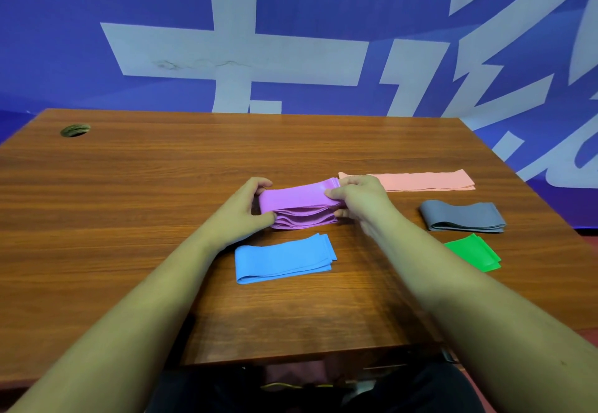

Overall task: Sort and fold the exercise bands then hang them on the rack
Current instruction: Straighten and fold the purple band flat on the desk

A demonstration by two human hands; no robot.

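Observation:
A purple exercise band (297, 205), folded into several layers, is held just above the wooden table (129, 202) near its middle. My left hand (246, 212) grips its left end, and my right hand (359, 199) pinches its right end. A folded blue band (284, 259) lies flat in front of the purple one. A pink band (420, 180) lies stretched out behind my right hand. Off to the right rests a folded grey band (462, 217), and a folded green band (474, 252) lies near my right forearm. No rack is in view.
A round cable hole (75, 129) sits at the table's far left corner. A blue wall with large white characters (259, 50) rises right behind the table. The table's front edge has a cutout above my lap.

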